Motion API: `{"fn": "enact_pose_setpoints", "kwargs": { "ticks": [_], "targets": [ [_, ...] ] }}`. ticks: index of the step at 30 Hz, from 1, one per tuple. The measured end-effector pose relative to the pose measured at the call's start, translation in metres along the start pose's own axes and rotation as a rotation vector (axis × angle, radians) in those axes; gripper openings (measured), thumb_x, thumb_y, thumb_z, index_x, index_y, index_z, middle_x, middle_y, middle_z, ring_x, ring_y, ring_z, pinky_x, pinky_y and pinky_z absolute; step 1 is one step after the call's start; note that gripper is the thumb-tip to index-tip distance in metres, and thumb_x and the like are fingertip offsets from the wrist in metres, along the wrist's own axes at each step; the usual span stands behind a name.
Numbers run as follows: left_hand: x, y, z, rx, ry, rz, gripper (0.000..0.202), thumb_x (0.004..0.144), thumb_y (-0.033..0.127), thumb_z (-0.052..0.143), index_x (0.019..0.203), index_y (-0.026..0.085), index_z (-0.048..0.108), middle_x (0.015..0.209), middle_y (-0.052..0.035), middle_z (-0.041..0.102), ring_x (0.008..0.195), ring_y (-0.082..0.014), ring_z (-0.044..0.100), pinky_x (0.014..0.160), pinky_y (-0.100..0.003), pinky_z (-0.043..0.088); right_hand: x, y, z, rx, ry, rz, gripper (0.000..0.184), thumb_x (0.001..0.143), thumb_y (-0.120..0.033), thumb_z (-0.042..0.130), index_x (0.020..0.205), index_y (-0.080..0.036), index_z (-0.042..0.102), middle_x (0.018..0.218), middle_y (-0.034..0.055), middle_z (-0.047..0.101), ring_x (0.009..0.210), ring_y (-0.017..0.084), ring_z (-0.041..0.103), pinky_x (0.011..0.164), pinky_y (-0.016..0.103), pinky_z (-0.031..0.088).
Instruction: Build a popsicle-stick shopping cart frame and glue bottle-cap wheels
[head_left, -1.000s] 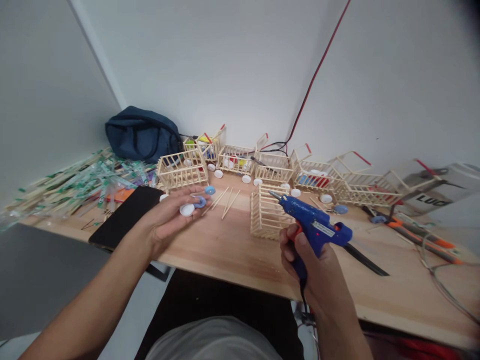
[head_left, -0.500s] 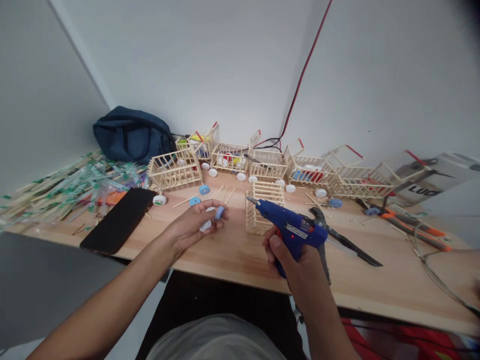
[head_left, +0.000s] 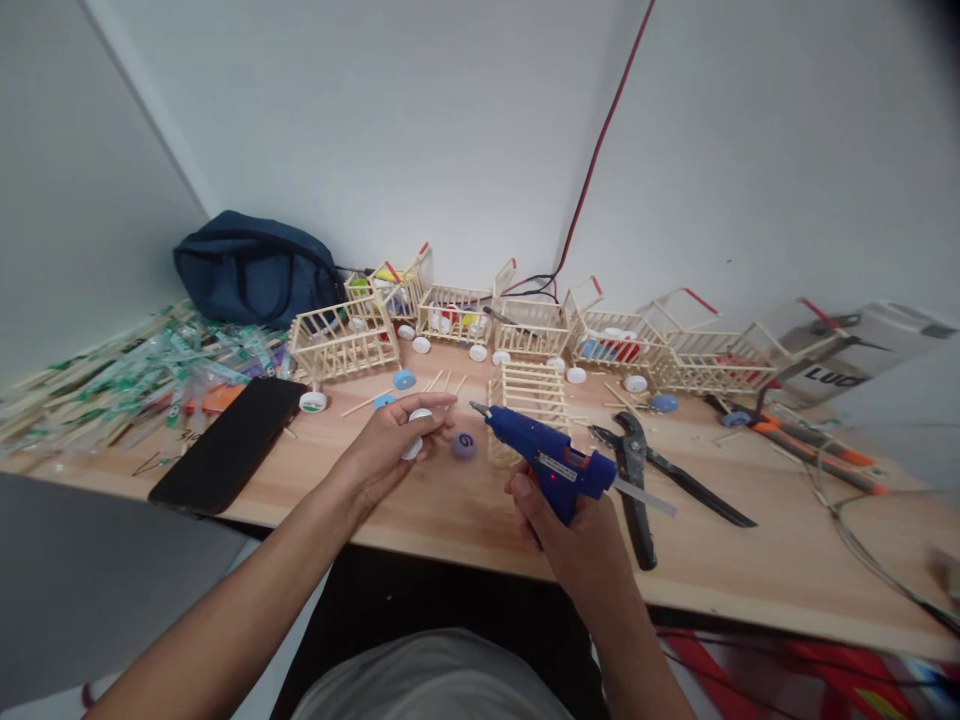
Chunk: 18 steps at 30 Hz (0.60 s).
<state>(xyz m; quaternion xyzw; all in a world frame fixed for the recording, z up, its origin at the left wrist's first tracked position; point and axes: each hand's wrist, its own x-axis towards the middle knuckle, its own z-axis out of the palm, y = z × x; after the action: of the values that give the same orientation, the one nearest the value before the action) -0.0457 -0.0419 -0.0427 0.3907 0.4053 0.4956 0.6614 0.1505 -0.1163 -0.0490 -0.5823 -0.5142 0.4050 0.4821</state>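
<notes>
My right hand (head_left: 574,535) is wrapped round the grip of a blue hot glue gun (head_left: 551,450), its nozzle pointing left and a clear glue stick out of its back. White bottle caps (head_left: 412,445) sit in my left hand (head_left: 397,435), partly hidden by the fingers. Just right of those fingertips is a bluish-purple bottle cap (head_left: 464,445), slightly blurred, apart from the hand; whether it rests on the table I cannot tell. Behind the glue gun lies a small stick frame (head_left: 525,385). Blue caps (head_left: 404,379) lie beyond my left hand.
Several small stick carts (head_left: 345,345) with cap wheels line the wall. Black-handled pliers (head_left: 637,490) and orange-handled pliers (head_left: 817,450) lie right. On the left are a phone (head_left: 229,445), wrapped sticks (head_left: 150,370) and a blue bag (head_left: 259,265). A cable (head_left: 847,530) crosses the right side.
The bluish cap has left my left fingers and is now to their right. My right hand has brought the glue gun left, closer to the left hand. The view has shifted slightly.
</notes>
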Motion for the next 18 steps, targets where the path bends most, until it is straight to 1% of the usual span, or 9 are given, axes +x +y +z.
{"fn": "enact_pose_setpoints", "kwargs": {
  "ticks": [3, 5, 8, 10, 12, 13, 15, 17, 18],
  "targets": [
    [0.001, -0.002, 0.001, 0.132, 0.038, 0.063, 0.028, 0.071, 0.017, 0.068, 0.098, 0.014, 0.063, 0.078, -0.0024, 0.065, 0.052, -0.0074, 0.052, 0.041, -0.017, 0.031, 0.001, -0.001, -0.001, 0.036, 0.014, -0.021, 0.032, 0.077, -0.049, 0.070, 0.082, -0.017, 0.068, 0.052, -0.0018, 0.054, 0.044, 0.011, 0.045, 0.040, 0.023, 0.036],
    [0.001, -0.001, 0.000, 0.180, 0.048, 0.100, 0.027, 0.071, 0.013, 0.064, 0.097, 0.016, 0.057, 0.084, -0.0025, 0.066, 0.053, -0.0083, 0.055, 0.041, -0.018, 0.034, 0.002, -0.001, -0.002, 0.093, 0.017, -0.042, 0.030, 0.078, -0.048, 0.070, 0.080, -0.018, 0.067, 0.052, -0.0020, 0.053, 0.043, 0.011, 0.044, 0.040, 0.023, 0.035],
    [0.002, 0.001, -0.004, 0.123, 0.010, 0.064, 0.028, 0.072, 0.015, 0.065, 0.096, 0.018, 0.051, 0.090, -0.0064, 0.068, 0.063, -0.0142, 0.066, 0.042, -0.017, 0.036, 0.003, 0.000, -0.003, 0.142, 0.006, -0.034, 0.029, 0.080, -0.048, 0.069, 0.078, -0.019, 0.066, 0.053, -0.0019, 0.052, 0.042, 0.010, 0.044, 0.039, 0.023, 0.034],
    [0.004, 0.004, -0.007, 0.043, 0.021, 0.032, 0.030, 0.073, 0.016, 0.068, 0.096, 0.017, 0.049, 0.088, -0.0087, 0.069, 0.066, -0.0172, 0.069, 0.040, -0.016, 0.031, 0.003, 0.001, -0.004, 0.131, -0.001, -0.020, 0.030, 0.079, -0.048, 0.069, 0.078, -0.018, 0.065, 0.055, -0.0013, 0.053, 0.042, 0.010, 0.045, 0.039, 0.023, 0.034],
    [0.007, 0.006, -0.009, -0.049, 0.054, 0.011, 0.026, 0.075, 0.015, 0.068, 0.092, 0.016, 0.049, 0.087, -0.0109, 0.071, 0.065, -0.0173, 0.069, 0.037, -0.014, 0.027, 0.004, 0.002, -0.004, 0.124, -0.002, -0.009, 0.032, 0.079, -0.050, 0.068, 0.079, -0.018, 0.065, 0.056, -0.0010, 0.054, 0.042, 0.010, 0.045, 0.039, 0.024, 0.035],
    [0.008, 0.007, -0.010, -0.098, 0.072, -0.002, 0.022, 0.076, 0.015, 0.068, 0.090, 0.015, 0.050, 0.088, -0.0118, 0.071, 0.066, -0.0172, 0.070, 0.037, -0.014, 0.028, 0.004, 0.003, -0.005, 0.126, 0.004, -0.004, 0.032, 0.079, -0.050, 0.068, 0.079, -0.018, 0.064, 0.056, -0.0009, 0.054, 0.043, 0.010, 0.045, 0.039, 0.024, 0.035],
    [0.010, 0.008, -0.011, -0.183, 0.091, -0.035, 0.014, 0.080, 0.015, 0.066, 0.087, 0.013, 0.054, 0.089, -0.0130, 0.071, 0.071, -0.0178, 0.071, 0.040, -0.015, 0.035, 0.005, 0.002, -0.006, 0.139, 0.027, 0.007, 0.032, 0.079, -0.051, 0.068, 0.080, -0.019, 0.064, 0.057, -0.0009, 0.055, 0.044, 0.010, 0.045, 0.040, 0.024, 0.035],
    [0.012, 0.009, -0.012, -0.229, 0.092, -0.064, 0.009, 0.082, 0.012, 0.063, 0.089, 0.012, 0.059, 0.091, -0.0131, 0.071, 0.077, -0.0185, 0.071, 0.048, -0.017, 0.045, 0.005, 0.000, -0.006, 0.149, 0.048, 0.018, 0.032, 0.079, -0.052, 0.068, 0.080, -0.020, 0.063, 0.056, -0.0012, 0.054, 0.044, 0.011, 0.045, 0.040, 0.024, 0.036],
    [0.012, 0.009, -0.012, -0.237, 0.089, -0.071, 0.010, 0.081, 0.009, 0.062, 0.091, 0.011, 0.060, 0.091, -0.0125, 0.070, 0.079, -0.0179, 0.071, 0.052, -0.018, 0.048, 0.004, -0.001, -0.005, 0.154, 0.056, 0.025, 0.033, 0.079, -0.052, 0.068, 0.079, -0.020, 0.063, 0.055, -0.0015, 0.053, 0.044, 0.010, 0.045, 0.040, 0.024, 0.036]
  ]
}}
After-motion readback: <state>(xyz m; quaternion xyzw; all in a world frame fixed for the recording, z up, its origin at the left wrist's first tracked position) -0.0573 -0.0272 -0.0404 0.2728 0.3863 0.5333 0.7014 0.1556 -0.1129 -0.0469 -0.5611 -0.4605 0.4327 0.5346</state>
